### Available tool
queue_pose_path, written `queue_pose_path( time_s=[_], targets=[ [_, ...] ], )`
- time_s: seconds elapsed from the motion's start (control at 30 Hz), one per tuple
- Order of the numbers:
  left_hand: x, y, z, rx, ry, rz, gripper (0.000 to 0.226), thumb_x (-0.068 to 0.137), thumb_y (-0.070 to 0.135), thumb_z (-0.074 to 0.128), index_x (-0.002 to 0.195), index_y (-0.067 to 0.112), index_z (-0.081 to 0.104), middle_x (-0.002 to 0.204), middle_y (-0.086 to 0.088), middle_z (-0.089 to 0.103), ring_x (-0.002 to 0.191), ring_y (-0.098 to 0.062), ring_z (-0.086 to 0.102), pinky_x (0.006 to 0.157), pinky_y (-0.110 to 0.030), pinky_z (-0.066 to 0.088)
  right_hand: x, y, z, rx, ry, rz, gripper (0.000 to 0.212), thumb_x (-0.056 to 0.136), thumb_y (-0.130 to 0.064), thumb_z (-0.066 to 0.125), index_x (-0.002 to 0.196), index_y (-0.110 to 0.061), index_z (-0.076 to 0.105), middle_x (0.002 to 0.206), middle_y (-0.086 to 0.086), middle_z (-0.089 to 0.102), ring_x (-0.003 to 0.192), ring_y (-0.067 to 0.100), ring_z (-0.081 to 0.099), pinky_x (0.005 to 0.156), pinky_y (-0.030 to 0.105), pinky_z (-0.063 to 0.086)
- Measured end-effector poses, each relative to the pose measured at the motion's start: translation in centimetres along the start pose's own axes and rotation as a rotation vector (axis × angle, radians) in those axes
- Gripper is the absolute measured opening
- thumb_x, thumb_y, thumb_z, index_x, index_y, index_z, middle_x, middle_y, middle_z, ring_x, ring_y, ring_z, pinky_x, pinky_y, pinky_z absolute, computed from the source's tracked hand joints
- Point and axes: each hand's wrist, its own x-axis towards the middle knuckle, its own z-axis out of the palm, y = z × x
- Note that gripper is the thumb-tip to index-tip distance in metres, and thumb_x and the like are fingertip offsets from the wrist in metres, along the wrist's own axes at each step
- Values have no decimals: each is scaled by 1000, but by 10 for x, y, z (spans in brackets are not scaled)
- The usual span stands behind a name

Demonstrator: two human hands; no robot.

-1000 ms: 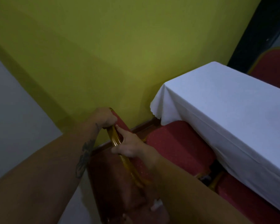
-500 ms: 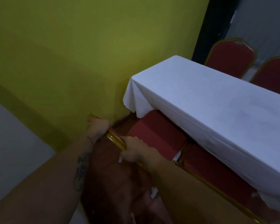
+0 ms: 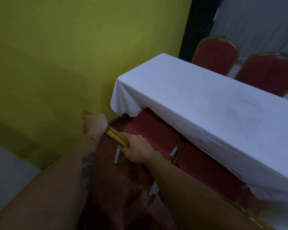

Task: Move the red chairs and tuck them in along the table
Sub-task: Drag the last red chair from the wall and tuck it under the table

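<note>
A red chair with a gold frame stands right in front of me; its seat (image 3: pixel 154 132) reaches under the near edge of the table (image 3: pixel 198 97), which is draped in a white cloth. My left hand (image 3: pixel 95 124) grips the gold top rail (image 3: pixel 117 137) of the backrest at its left end. My right hand (image 3: pixel 137 151) holds the same rail further right. A second red chair (image 3: pixel 211 171) sits beside it on the right, its seat also under the cloth.
A yellow-green wall (image 3: pixel 73 55) runs close along the left, meeting the table's end. Two more red chairs (image 3: pixel 216 55) (image 3: pixel 269 73) stand on the far side of the table. A dark door frame (image 3: pixel 198 27) rises behind the table's corner.
The view has swung left and pulled back, so the far chairs came into sight. The held chair moved toward the table, its seat further under the cloth. Both hands kept their grip.
</note>
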Motion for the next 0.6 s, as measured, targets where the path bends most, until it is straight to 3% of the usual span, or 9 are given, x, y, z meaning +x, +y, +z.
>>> queue_pose_path(
  time_s=[0.07,0.17,0.27,0.37,0.5,0.6],
  targets=[
    [7,7,-2,-18,11,17,54,85,23,49,132,-4,49,134,-26,58,118,-46,57,98,-49,50,-11,1,-5,-122,14,12,61,95,-28,66,152,-29,43,135,8,62,120,32,60,100,48,49],
    [13,10,-7,-24,12,21,52,86,30,51,128,-1,56,131,-24,60,117,-46,58,97,-49,50,-34,25,-10,-285,-15,134,35,95,-29,64,129,-22,60,123,6,63,109,30,63,96,43,52],
    [5,12,-10,-74,20,7,52,84,30,50,127,1,56,129,-24,62,114,-46,60,95,-51,51,-73,60,-25,-388,-117,290,37,90,-28,64,126,-19,62,127,9,62,109,32,65,91,41,55],
    [-30,10,-3,-202,46,-17,61,83,21,56,140,3,41,139,-22,54,122,-44,56,98,-49,47,-112,82,-34,-358,-182,376,39,92,-28,59,130,-27,64,125,6,65,99,28,67,79,37,56],
    [-71,-3,17,-318,68,38,88,82,11,58,157,10,12,150,-17,42,129,-40,50,102,-49,44,-136,93,-27,-545,-35,390,29,97,-40,52,110,-18,65,107,8,67,95,32,69,70,34,45],
    [-68,-4,24,-315,89,14,89,84,12,56,159,12,7,154,-14,36,132,-40,47,105,-50,42,-129,91,-23,-586,31,321,22,94,-34,55,106,-20,67,98,6,67,84,32,68,65,33,42]
  ],
)
